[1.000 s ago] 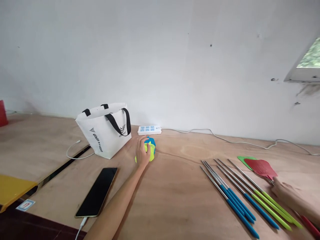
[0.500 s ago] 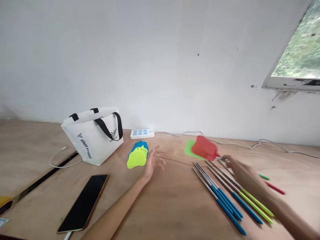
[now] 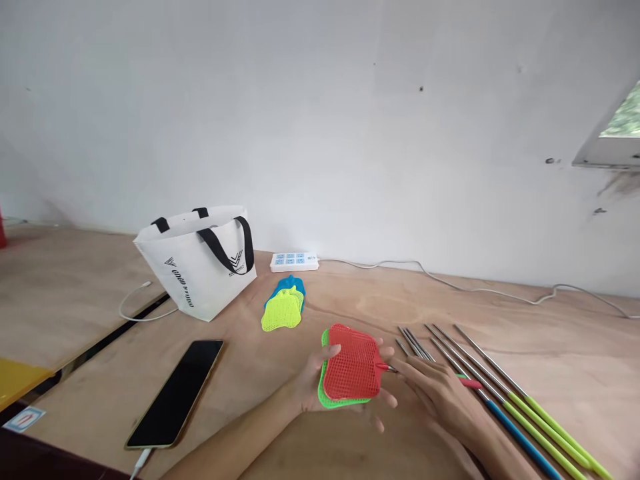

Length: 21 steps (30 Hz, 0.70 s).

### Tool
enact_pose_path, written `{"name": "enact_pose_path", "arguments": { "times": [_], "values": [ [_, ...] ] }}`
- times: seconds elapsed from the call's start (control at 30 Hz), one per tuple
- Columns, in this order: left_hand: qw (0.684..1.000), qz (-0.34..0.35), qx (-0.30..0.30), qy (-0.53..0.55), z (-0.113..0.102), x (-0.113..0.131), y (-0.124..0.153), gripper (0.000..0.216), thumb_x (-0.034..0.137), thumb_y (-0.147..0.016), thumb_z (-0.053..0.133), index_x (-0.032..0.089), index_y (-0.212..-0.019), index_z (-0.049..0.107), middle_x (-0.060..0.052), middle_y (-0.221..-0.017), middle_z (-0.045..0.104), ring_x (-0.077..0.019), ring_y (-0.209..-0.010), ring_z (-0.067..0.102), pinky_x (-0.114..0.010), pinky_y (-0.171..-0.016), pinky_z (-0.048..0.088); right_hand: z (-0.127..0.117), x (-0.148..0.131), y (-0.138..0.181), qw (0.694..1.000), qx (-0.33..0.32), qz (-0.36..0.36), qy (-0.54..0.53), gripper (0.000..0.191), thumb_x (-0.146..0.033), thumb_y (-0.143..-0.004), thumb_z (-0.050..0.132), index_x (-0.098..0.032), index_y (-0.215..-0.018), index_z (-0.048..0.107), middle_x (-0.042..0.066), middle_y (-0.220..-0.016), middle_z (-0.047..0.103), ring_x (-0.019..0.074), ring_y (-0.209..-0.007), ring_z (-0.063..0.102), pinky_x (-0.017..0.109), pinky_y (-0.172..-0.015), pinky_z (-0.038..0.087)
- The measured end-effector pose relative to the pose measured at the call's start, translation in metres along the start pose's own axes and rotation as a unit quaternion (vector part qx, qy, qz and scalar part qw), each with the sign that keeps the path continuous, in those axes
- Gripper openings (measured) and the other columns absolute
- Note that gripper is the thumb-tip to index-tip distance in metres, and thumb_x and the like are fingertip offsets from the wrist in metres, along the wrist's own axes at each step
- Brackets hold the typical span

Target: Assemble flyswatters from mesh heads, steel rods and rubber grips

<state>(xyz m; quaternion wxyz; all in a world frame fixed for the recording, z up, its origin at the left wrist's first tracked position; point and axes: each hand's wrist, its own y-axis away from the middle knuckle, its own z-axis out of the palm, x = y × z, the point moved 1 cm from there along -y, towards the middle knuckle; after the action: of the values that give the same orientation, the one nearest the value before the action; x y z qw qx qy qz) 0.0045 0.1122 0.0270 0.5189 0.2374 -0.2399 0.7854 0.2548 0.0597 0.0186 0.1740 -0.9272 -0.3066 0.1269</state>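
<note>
A red fly swatter [image 3: 353,363] lies over a green fly swatter [image 3: 324,390], their mesh heads nearly overlapping. My left hand [image 3: 307,387] cradles both heads from below, its thumb on top and its fingertips showing past the right edge. Around the short shafts just right of the heads, my right hand [image 3: 443,397] is closed, and a red and a green handle end stick out behind it. Metal rods with yellow grips [image 3: 547,433] and a rod with a blue grip [image 3: 523,437] lie to the right; my right hand partly covers other rods.
Yellow mesh heads [image 3: 281,312] overlap blue ones [image 3: 285,285] on the wooden table [image 3: 370,293]. Behind them is a power strip [image 3: 294,261] with a cable along the wall. A white bag [image 3: 200,267] and a black phone [image 3: 175,393] are at left.
My right hand has brought the red and green swatters left and toward me. My left hand has moved from beside the yellow heads to take hold of the swatter heads.
</note>
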Motion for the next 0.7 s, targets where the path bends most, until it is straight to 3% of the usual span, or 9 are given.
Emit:
{"name": "enact_pose_path", "arguments": {
  "times": [0.17, 0.33, 0.43, 0.57, 0.7],
  "values": [
    [0.998, 0.046, -0.014, 0.032, 0.002, -0.007, -0.001, 0.062, 0.057, -0.079, 0.07, 0.031, -0.134, 0.058, -0.008, -0.127, 0.056, -0.0298, -0.1, 0.063, -0.046, -0.08, 0.053, 0.004, -0.013, -0.005, 0.998, 0.049, -0.021, 0.019, 0.037, -0.023, -0.106, 0.039, -0.028, -0.133, 0.062, -0.001, -0.07, 0.062, 0.0147, -0.061, 0.06, 0.025, -0.055, 0.039],
    [0.998, 0.058, -0.013, 0.035, 0.001, -0.007, -0.004, 0.056, 0.049, -0.086, 0.064, 0.031, -0.137, 0.052, -0.011, -0.122, 0.056, -0.0265, -0.092, 0.063, -0.037, -0.068, 0.052, 0.014, -0.023, -0.006, 0.996, 0.085, 0.0, 0.036, 0.033, -0.022, -0.106, 0.038, -0.023, -0.099, 0.069, 0.0, -0.068, 0.06, 0.0149, -0.061, 0.055, 0.027, -0.057, 0.036],
    [0.997, 0.057, -0.008, 0.045, 0.007, -0.006, -0.007, 0.047, 0.049, -0.088, 0.059, 0.028, -0.13, 0.056, -0.011, -0.116, 0.058, -0.0249, -0.089, 0.062, -0.034, -0.065, 0.05, 0.012, -0.029, -0.005, 0.994, 0.099, -0.013, 0.055, 0.035, -0.017, -0.106, 0.033, -0.021, -0.095, 0.066, 0.002, -0.072, 0.061, 0.0154, -0.065, 0.056, 0.028, -0.059, 0.036],
    [0.997, 0.07, 0.004, 0.026, 0.031, -0.014, 0.0, 0.043, 0.049, -0.09, 0.056, 0.026, -0.127, 0.056, -0.01, -0.112, 0.056, -0.0239, -0.088, 0.062, -0.033, -0.065, 0.05, 0.002, -0.035, -0.004, 0.987, 0.119, -0.042, 0.095, 0.029, -0.015, -0.104, 0.037, -0.022, -0.092, 0.063, -0.001, -0.068, 0.058, 0.013, -0.061, 0.054, 0.028, -0.056, 0.033],
    [0.992, 0.125, 0.026, 0.003, 0.066, -0.038, 0.023, 0.044, 0.048, -0.088, 0.062, 0.025, -0.125, 0.055, -0.01, -0.114, 0.054, -0.0219, -0.088, 0.061, -0.031, -0.067, 0.05, -0.002, -0.048, 0.004, 0.973, 0.146, -0.131, 0.119, 0.025, -0.014, -0.101, 0.04, -0.022, -0.098, 0.064, 0.0, -0.067, 0.058, 0.0141, -0.06, 0.052, 0.03, -0.054, 0.033]
  ]
}}
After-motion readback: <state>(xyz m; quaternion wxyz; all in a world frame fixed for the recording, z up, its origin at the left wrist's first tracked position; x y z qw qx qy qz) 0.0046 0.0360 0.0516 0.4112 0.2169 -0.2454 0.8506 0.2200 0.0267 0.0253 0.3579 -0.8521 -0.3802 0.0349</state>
